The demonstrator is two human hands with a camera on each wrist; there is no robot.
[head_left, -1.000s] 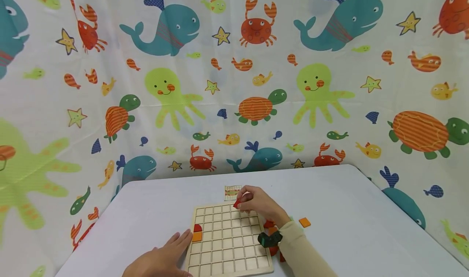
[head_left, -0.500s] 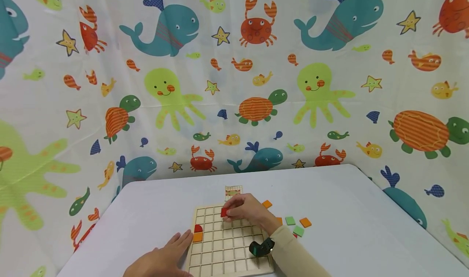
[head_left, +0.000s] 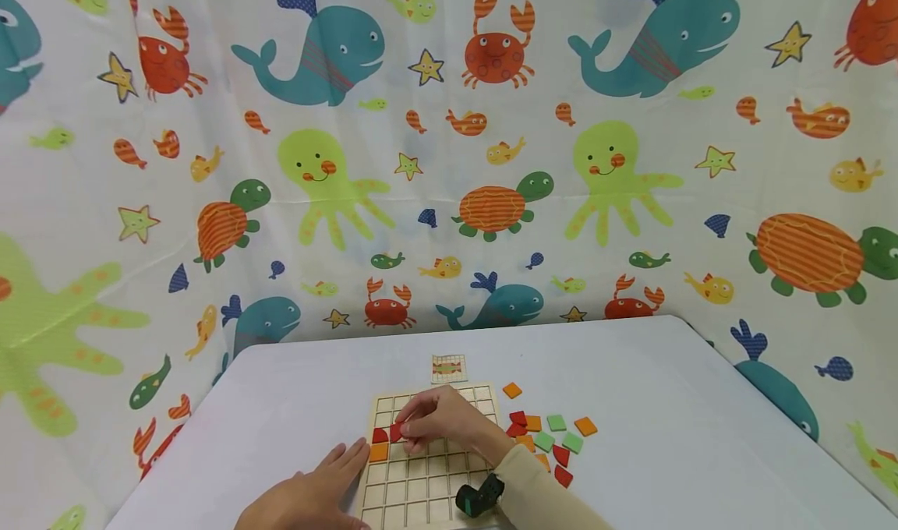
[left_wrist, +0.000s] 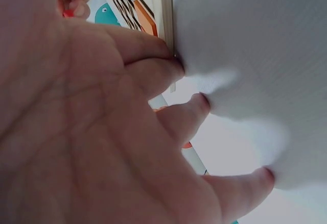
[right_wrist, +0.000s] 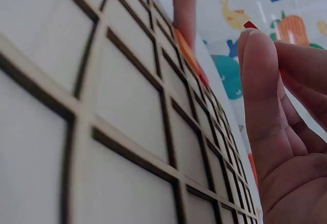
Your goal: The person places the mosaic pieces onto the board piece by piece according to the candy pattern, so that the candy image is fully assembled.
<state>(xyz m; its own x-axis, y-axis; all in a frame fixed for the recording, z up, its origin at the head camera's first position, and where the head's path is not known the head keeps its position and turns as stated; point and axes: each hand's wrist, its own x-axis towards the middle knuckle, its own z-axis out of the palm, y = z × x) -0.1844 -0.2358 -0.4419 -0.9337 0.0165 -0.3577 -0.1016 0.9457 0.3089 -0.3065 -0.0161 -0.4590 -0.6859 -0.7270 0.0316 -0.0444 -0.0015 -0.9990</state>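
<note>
My right hand pinches a red tile between thumb and fingertips, over the left part of a wooden grid board. In the right wrist view only a red corner of that tile shows above the thumb. Directly left of it, a red tile with a rounded edge sits in a cell of the leftmost column. One cell nearer lies an orange square tile. My left hand rests at the board's left edge, fingers extended; in the left wrist view its fingertips touch the edge and table.
Right of the board lie loose tiles: several red, orange and green ones. A small printed pattern card lies behind the board on the white table. A sea-animal curtain hangs behind.
My right hand has carried the red tile from the board's far side leftward and nearer, beside the rounded red tile. The loose tiles at the right are uncovered. My left hand stays put.
</note>
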